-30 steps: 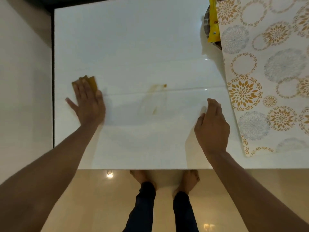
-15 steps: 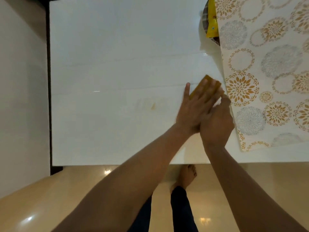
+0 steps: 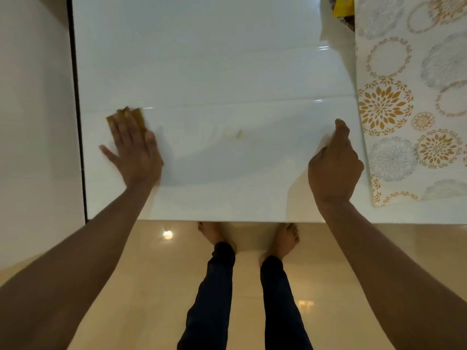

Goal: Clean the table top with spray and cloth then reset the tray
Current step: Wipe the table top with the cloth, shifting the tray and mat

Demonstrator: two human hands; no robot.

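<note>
Fingers point(image 3: 126, 127) of the left hand point(image 3: 135, 147) lie straight and close together, the thumb splayed out, pressing the yellow-brown cloth point(image 3: 137, 114) flat on the white worktop point(image 3: 202, 59) at about nine o'clock, near its left edge. Half a second ago this same hand and cloth were far over at three o'clock, beside the patterned mat point(image 3: 409, 97), so a full wipe has just crossed the surface from right to left. The right hand point(image 3: 334, 162) rests at three o'clock with its fingers curled under, knuckles up, just beside the mat's edge; it seems to brace on the worktop or hold the mat back, though I cannot tell whether it pinches anything. Between the two hands, near the middle, a faint brownish stain point(image 3: 238, 133) shows, paler and smaller than the streak seen a second ago. That suggests the wiping is working but is not finished: another pass or two over the centre looks needed before the tray can be reset. At one o'clock a yellow packet point(image 3: 342, 7) sits at the far right corner, partly cut off by the frame. No spray bottle shows here.
</note>
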